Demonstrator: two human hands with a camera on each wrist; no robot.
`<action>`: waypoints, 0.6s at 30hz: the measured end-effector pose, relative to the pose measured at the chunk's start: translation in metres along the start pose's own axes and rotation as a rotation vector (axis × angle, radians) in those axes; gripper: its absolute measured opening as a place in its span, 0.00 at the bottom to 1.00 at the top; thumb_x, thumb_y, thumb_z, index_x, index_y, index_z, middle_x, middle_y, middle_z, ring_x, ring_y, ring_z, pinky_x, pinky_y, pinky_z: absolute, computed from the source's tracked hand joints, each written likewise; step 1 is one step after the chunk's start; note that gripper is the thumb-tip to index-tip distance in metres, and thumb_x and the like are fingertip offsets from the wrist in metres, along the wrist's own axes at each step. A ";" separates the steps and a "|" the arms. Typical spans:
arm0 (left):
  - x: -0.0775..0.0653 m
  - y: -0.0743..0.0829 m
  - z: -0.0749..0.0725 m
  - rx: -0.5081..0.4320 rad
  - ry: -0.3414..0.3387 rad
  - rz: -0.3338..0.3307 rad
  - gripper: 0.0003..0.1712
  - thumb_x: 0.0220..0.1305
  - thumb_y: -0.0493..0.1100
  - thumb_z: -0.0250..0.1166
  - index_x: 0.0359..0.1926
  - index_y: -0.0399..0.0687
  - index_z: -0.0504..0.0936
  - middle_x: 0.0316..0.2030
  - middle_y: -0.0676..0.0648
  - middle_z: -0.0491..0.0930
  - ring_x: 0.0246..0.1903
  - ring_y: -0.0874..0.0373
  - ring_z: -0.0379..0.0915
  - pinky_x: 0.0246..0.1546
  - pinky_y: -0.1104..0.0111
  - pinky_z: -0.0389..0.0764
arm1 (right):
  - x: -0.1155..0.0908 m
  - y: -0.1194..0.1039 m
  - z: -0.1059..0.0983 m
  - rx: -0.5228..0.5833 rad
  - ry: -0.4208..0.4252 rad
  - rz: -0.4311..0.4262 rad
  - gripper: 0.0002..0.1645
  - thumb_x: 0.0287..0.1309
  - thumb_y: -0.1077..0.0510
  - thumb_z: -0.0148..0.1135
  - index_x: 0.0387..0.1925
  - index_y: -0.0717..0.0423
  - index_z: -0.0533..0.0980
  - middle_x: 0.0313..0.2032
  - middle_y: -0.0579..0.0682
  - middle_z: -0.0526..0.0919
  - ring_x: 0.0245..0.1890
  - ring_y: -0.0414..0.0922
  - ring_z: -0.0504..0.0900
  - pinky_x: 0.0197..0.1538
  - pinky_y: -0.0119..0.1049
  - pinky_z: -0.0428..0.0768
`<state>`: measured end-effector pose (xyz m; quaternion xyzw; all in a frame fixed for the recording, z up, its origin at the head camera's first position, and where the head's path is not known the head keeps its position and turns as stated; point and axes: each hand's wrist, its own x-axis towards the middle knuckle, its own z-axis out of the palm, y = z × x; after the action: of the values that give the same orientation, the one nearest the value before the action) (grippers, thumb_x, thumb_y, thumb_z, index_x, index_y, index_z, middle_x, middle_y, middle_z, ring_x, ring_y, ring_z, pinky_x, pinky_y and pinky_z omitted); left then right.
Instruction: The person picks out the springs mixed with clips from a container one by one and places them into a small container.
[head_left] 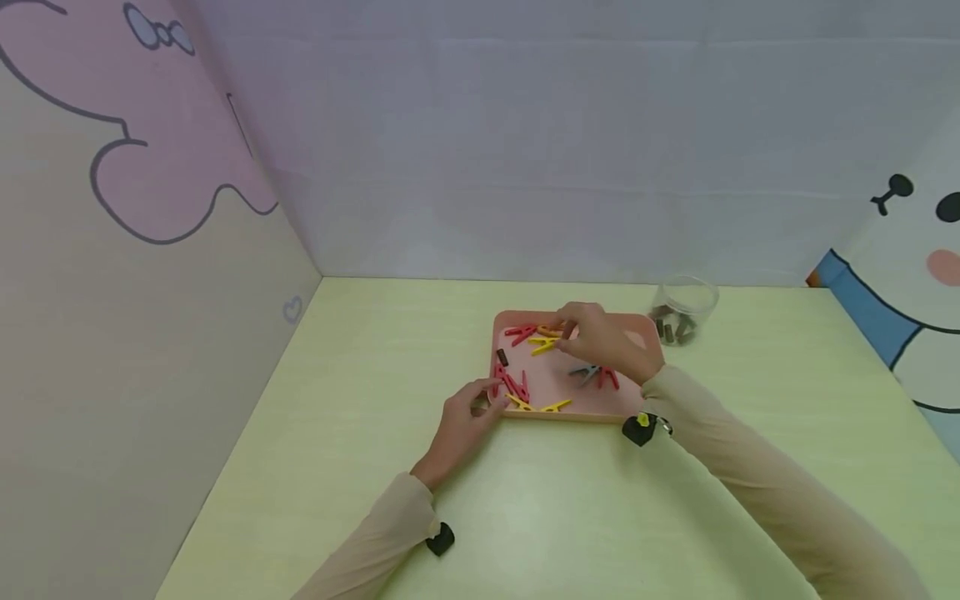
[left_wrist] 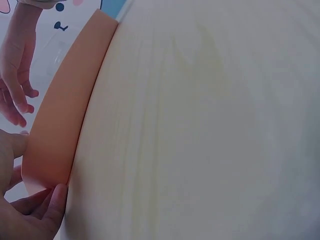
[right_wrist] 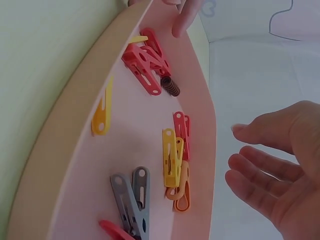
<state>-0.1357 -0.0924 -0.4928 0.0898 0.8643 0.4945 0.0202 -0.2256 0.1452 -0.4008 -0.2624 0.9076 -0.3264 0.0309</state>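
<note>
A shallow pink tray (head_left: 573,418) holds several plastic clothespins. My left hand (head_left: 467,421) grips its front left corner, fingers over the rim and thumb low on the outer wall (left_wrist: 70,100). Over the back of the tray hovers my right hand (head_left: 600,340), fingers loosely bent with nothing between them in the right wrist view. Nearest to it are a yellow clothespin (right_wrist: 171,157), an orange one (right_wrist: 183,192) and a red one (right_wrist: 181,127). A grey clothespin (right_wrist: 131,202) lies beside another red one (right_wrist: 115,230). By the red clothespins (right_wrist: 145,67) at the left is a dark coiled spring (right_wrist: 170,86).
A clear round jar (head_left: 690,298) with several small dark pieces (head_left: 675,327) stands just beyond the tray's back right corner. Yellow clothespins (head_left: 557,406) lie along the tray's front wall. The pale table (head_left: 360,358) ends at a white back wall (head_left: 480,167).
</note>
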 end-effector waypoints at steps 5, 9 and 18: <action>0.000 0.000 0.000 -0.001 0.004 0.005 0.25 0.63 0.56 0.61 0.58 0.53 0.76 0.52 0.51 0.75 0.45 0.59 0.70 0.42 0.69 0.77 | 0.006 -0.003 0.008 0.007 -0.012 0.003 0.11 0.51 0.67 0.67 0.39 0.63 0.81 0.40 0.59 0.81 0.35 0.49 0.79 0.35 0.41 0.80; 0.000 0.000 0.000 0.002 0.004 0.001 0.25 0.63 0.56 0.61 0.58 0.53 0.76 0.53 0.52 0.75 0.45 0.59 0.69 0.42 0.69 0.77 | 0.011 -0.006 0.013 0.021 -0.023 -0.008 0.10 0.51 0.67 0.67 0.38 0.64 0.81 0.39 0.60 0.82 0.35 0.51 0.80 0.35 0.42 0.80; -0.002 0.002 -0.001 -0.009 0.006 0.006 0.25 0.64 0.56 0.61 0.58 0.51 0.76 0.53 0.52 0.75 0.45 0.59 0.70 0.43 0.68 0.77 | 0.019 -0.006 0.024 0.039 -0.054 0.035 0.11 0.52 0.66 0.67 0.40 0.63 0.81 0.40 0.60 0.81 0.36 0.49 0.78 0.34 0.38 0.79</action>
<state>-0.1335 -0.0928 -0.4905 0.0906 0.8618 0.4988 0.0165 -0.2339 0.1180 -0.4143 -0.2547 0.9043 -0.3362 0.0663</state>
